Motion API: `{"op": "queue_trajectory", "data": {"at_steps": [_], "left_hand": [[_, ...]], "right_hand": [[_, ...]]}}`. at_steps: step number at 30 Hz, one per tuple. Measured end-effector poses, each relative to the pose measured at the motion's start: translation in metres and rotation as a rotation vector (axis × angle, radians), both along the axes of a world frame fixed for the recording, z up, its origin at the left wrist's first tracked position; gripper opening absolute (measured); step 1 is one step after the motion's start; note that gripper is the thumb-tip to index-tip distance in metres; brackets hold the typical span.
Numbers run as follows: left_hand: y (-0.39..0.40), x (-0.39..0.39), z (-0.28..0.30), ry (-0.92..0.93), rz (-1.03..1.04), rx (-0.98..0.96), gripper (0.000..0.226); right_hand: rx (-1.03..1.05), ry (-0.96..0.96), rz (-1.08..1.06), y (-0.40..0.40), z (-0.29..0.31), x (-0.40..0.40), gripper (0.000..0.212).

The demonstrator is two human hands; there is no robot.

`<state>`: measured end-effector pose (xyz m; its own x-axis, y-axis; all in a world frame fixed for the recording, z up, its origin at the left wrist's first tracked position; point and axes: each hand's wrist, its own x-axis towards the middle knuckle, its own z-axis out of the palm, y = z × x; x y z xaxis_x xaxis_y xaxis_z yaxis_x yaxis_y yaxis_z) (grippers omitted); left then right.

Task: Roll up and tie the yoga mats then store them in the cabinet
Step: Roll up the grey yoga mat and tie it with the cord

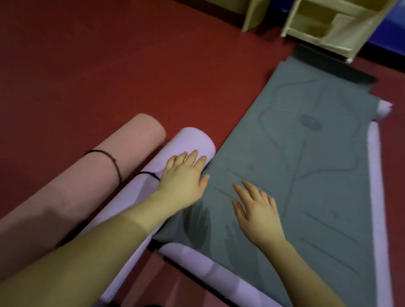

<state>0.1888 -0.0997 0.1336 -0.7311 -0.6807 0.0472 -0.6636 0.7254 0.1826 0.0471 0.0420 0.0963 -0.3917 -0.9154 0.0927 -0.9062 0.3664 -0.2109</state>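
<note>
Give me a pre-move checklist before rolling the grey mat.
1. Pink rolled mat tied: ok, dark cord around it.
2. Lilac rolled mat tied: cannot tell, cord partly under the left hand.
3. Grey mat lying flat: ok.
4. Right hand free: ok, open on the grey mat.
5. Left hand free: not ok, resting on the lilac roll.
6. Cabinet open: ok, compartments visible.

Bare red floor (66,56) left, rolled mats (117,157) (two) flanking grey mat (324,170)
</note>
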Motion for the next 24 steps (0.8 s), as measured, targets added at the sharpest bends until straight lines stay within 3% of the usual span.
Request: {"op": "queue_trajectory", "data": {"at_steps": [7, 15, 20, 24], "left_hand": [[0.079, -0.064, 0.028, -0.020, -0.337, -0.024, 0.054], [0.132, -0.072, -0.061, -0.288, -0.584, 0.086, 0.059], [0.149, -0.074, -0.108, -0.386, -0.668, 0.184, 0.081], [0.153, -0.079, -0.125, -0.416, -0.662, 0.179, 0.082]], "right_hand": [[0.034, -0.071, -0.145, 0.115, 0.012, -0.038, 0.072], [0.201, -0.169, -0.206, 0.188, -0.069, -0.039, 0.078], [0.204, -0.294, -0.266, 0.212, -0.103, -0.033, 0.088], [0.168, -0.352, -0.267, 0.215, -0.115, -0.034, 0.092]]}}
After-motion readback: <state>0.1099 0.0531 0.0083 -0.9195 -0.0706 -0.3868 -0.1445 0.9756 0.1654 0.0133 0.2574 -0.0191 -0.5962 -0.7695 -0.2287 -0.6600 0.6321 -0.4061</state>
